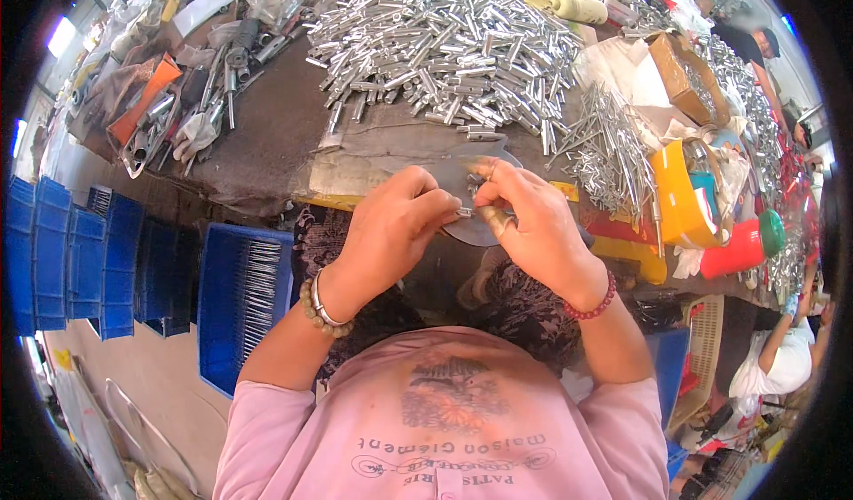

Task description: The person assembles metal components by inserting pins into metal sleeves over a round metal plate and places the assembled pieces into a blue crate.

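In front of my chest, my left hand (391, 224) pinches a small silvery metal piece (463, 212) between thumb and fingertips, its end pointing toward the other hand. My right hand (533, 211) is closed close beside it, fingers curled and yellowish wraps on the fingertips. What those fingers hold is too small and hidden to name. Below and behind both hands shows a grey round plate (505, 155), partly covered by them. A big heap of short metal tubes (444, 47) lies on the bench just beyond.
Thin metal rods (613, 144) are heaped at the right, near a yellow container (682, 193) and a red jar with a green lid (742, 247). Tools and an orange-handled item (147, 100) lie at left. A blue crate (213, 322) of rods stands beside my left arm.
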Available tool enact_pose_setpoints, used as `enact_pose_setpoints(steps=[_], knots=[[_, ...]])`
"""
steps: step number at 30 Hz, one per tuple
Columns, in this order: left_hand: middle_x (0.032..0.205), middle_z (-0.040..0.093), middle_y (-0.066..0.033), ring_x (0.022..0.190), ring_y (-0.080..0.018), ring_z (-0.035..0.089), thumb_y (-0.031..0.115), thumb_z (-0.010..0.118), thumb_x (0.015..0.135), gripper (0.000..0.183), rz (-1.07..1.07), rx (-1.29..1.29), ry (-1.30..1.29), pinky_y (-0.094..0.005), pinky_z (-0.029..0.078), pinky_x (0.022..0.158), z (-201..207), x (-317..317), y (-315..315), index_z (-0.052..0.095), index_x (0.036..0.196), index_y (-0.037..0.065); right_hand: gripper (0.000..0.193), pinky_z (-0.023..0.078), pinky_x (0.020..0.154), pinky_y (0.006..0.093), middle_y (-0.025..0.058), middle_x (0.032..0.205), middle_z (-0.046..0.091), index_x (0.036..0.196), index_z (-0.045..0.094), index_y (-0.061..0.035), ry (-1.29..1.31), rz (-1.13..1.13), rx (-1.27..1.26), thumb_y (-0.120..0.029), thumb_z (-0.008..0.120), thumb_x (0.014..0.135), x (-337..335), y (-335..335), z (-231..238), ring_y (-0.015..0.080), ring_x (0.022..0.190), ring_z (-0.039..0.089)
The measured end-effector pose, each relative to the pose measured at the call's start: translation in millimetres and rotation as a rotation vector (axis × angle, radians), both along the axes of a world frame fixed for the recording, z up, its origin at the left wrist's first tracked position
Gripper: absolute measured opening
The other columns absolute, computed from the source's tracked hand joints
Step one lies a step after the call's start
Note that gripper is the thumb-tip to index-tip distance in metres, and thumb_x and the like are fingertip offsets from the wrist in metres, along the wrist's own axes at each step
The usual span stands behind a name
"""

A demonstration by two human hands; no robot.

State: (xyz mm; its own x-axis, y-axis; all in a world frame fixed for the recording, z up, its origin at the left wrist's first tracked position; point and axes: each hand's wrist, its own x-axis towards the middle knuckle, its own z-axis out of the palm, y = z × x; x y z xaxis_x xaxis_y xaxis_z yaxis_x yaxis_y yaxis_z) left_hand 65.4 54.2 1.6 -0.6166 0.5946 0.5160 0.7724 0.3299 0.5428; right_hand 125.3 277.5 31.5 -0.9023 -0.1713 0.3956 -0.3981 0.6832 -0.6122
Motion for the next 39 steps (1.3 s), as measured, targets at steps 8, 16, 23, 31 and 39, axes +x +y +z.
enact_pose_setpoints(steps=[8,16,23,31,39], knots=[[0.093,0.063,-0.0099,0.086,-0.0348,0.066,0.01,0.083,0.087,0.019,-0.016,0.025,0.041,-0.0462,0.053,0.07,-3.3,-2.6,-0.2,0.074,0.103,0.01,0.04,0.056,0.079,0.0479,0.0141,0.093,0.07,0.13,0.062,-0.0036,0.086,0.14,0.271,-0.001,0.067,0.091,-5.9,-7.2,21.6,0.0365,0.093,0.068],[0.094,0.064,-0.0108,0.086,-0.0354,0.068,0.011,0.083,0.09,0.014,0.054,-0.044,-0.064,-0.0449,0.054,0.071,-0.3,0.5,-0.2,0.077,0.103,0.008,0.037,0.057,0.079,0.0448,0.01,0.091,0.067,0.128,0.063,-0.0061,0.124,0.154,0.431,-0.007,0.067,0.091,-1.3,-15.4,24.6,0.0314,0.091,0.068],[0.095,0.064,-0.011,0.086,-0.0302,0.067,0.004,0.085,0.089,0.015,0.008,0.023,-0.113,-0.0383,0.053,0.074,-0.2,1.2,2.0,0.079,0.103,0.004,0.037,0.058,0.088,0.0452,0.0119,0.102,0.071,0.121,0.073,-0.0049,0.082,-0.275,0.432,-0.002,0.078,0.084,22.3,31.7,3.3,0.0334,0.098,0.068],[0.096,0.065,-0.0104,0.086,-0.028,0.067,0.001,0.085,0.088,0.017,0.009,0.009,-0.105,-0.036,0.054,0.075,-2.9,-2.8,3.0,0.078,0.104,0.004,0.041,0.059,0.073,0.042,0.0108,0.102,0.066,0.127,0.075,-0.0093,0.14,-0.265,0.198,0.002,0.077,0.088,45.2,31.3,3.6,0.0328,0.086,0.072],[0.096,0.065,-0.0109,0.086,-0.0279,0.067,-0.001,0.085,0.088,0.022,-0.019,0.04,-0.116,-0.0357,0.055,0.075,-6.6,-4.1,1.5,0.078,0.108,0.004,0.035,0.059,0.068,0.0372,0.0057,0.106,0.065,0.121,0.08,-0.0155,0.278,-0.193,0.373,-0.005,0.079,0.088,67.1,16.9,-2.9,0.0251,0.082,0.072]])
